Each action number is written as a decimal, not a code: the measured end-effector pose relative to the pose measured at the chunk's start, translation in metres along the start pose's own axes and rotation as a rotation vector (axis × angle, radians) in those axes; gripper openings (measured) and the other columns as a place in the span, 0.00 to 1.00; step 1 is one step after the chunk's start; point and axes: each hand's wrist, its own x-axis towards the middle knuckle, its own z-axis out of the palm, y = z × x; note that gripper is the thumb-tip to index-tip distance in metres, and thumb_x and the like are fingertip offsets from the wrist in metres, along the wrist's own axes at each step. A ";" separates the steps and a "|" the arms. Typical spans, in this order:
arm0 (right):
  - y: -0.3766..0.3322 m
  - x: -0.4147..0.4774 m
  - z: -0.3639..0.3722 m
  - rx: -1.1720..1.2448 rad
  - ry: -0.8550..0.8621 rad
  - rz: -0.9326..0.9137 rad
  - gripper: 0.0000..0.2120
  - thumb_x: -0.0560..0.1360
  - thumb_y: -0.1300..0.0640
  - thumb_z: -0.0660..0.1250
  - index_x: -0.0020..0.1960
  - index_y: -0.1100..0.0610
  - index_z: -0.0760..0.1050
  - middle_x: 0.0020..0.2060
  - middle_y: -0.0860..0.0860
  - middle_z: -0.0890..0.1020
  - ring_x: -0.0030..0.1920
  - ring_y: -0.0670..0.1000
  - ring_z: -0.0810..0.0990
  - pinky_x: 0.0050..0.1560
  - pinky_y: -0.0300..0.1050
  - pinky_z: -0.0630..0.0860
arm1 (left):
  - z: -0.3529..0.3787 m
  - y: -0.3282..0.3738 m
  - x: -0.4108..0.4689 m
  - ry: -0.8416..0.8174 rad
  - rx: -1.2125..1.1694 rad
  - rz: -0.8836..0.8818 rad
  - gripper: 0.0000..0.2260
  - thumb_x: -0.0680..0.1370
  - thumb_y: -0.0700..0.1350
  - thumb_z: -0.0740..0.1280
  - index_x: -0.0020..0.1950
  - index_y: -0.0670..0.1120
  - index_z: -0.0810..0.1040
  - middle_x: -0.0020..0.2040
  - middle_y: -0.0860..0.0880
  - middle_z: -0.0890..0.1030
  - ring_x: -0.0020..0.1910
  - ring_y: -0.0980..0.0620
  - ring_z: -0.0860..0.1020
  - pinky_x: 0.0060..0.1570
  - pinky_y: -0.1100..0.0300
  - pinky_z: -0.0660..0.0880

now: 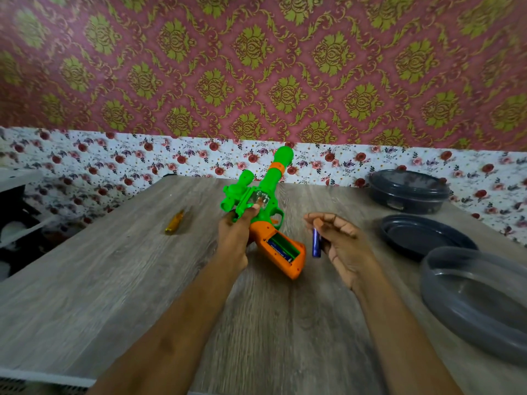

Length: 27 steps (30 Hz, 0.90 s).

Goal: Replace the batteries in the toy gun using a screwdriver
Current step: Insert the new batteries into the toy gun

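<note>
Both arms (176, 332) come up from the bottom edge, cut off there, over a wood-grain counter (85, 280). At the right, a grey bowl (445, 315) is cut by the frame edge. Beyond it lie a dark dish (399, 226) and a lidded dark tub (409, 192). The toy gun (273, 178) is held above the middle of the counter, barrel pointing away. The left hand (233, 238) grips it, its fingers hidden behind the body. The orange handle's compartment (285, 246) lies open with one battery inside, its label too blurred to read. The right hand (342, 246) pinches a blue battery (316, 242) just beside the handle; no writing is legible on it. The screwdriver (174, 222) lies left of the gun, with only its blurred yellow handle clear.
</note>
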 end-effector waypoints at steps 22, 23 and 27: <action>-0.011 -0.015 -0.024 -1.087 -0.132 0.063 0.17 0.63 0.52 0.78 0.45 0.56 0.74 0.39 0.50 0.78 0.40 0.48 0.75 0.37 0.40 0.70 | 0.001 0.003 -0.007 0.028 0.053 0.017 0.15 0.73 0.44 0.72 0.57 0.45 0.73 0.53 0.43 0.79 0.50 0.45 0.79 0.55 0.46 0.77; -0.012 -0.017 -0.023 -1.128 -0.153 0.101 0.20 0.62 0.51 0.78 0.46 0.56 0.74 0.40 0.50 0.78 0.41 0.48 0.75 0.39 0.42 0.70 | 0.001 0.003 -0.008 0.026 0.052 0.025 0.16 0.73 0.44 0.71 0.59 0.44 0.73 0.52 0.43 0.79 0.49 0.46 0.79 0.53 0.47 0.77; -0.011 -0.021 -0.014 -1.260 -0.235 0.161 0.21 0.61 0.49 0.79 0.46 0.55 0.73 0.41 0.48 0.76 0.43 0.48 0.75 0.39 0.43 0.70 | 0.003 0.003 -0.009 0.012 0.048 0.038 0.16 0.74 0.43 0.71 0.60 0.44 0.74 0.49 0.44 0.79 0.46 0.47 0.78 0.50 0.49 0.78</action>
